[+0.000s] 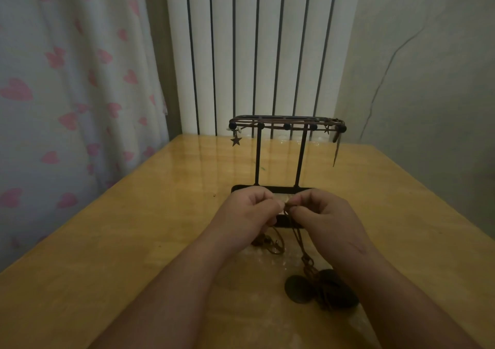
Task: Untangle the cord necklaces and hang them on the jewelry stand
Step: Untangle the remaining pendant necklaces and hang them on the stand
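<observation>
Two bare hands meet over the near edge of a black jewelry stand on a glossy wooden table. The left hand and the right hand are both curled, fingertips nearly touching, each pinching a thin brown cord necklace at a point between them, just in front of the stand's flat base. From the pinch the cord drops down toward the person; one strand runs to a knotted stretch and ends at two dark round discs lying on the table beside the right forearm. A second tangle of brown cord lies loosely looped on the table under the left wrist, close to the first strand; whether the two are still caught together cannot be told in the dim light. The stand rises upright on two thin posts, and its top bar already carries a cord necklace draped along it, with dark beads spaced across the front, a star charm hanging at the left end and a cord tail dangling at the right end. Behind the table stand a white ribbed radiator and a curtain with pink hearts.
</observation>
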A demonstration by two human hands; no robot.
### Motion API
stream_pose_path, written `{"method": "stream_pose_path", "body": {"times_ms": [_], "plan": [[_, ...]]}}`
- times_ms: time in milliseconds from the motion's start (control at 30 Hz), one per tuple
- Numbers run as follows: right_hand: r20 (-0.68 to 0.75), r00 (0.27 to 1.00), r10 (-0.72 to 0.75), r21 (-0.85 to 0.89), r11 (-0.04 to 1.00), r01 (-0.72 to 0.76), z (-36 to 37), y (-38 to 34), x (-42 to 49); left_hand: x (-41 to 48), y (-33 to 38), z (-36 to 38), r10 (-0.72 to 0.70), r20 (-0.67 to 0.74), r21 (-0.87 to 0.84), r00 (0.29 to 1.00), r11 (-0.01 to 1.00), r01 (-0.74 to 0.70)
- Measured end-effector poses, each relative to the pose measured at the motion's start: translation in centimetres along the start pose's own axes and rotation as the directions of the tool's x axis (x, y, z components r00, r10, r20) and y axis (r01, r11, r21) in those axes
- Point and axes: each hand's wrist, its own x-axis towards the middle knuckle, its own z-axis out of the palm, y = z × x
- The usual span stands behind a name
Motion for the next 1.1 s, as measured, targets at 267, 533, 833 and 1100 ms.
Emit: {"method": "stream_pose_path", "body": {"times_ms": [267,533,833,1100], "plan": [[0.013,0.998,0.055,0.146,0.988,-0.056,-0.30,-0.33,-0.02,-0.01,-0.03,0.16,0.005,-0.065,0.020,0.998,1.000,-0.003],[0.020,0.999,0.038,0.155,0.987,-0.041,-0.20,-0.28,-0.12,-0.12,0.14,0.16,-0.002,-0.045,0.001,0.999,1.000,0.002],[0.028,0.998,0.061,0.180,0.981,-0.065,-0.06,-0.27,-0.11,-0.03,0.17,0.08,-0.055,-0.027,0.020,0.998,0.998,0.055],[-0.100,0.995,0.000,0.059,0.998,0.006,-0.15,0.14,0.06,0.05,0.41,0.05,-0.127,-0.117,-0.127,0.985,0.986,0.112]]}}
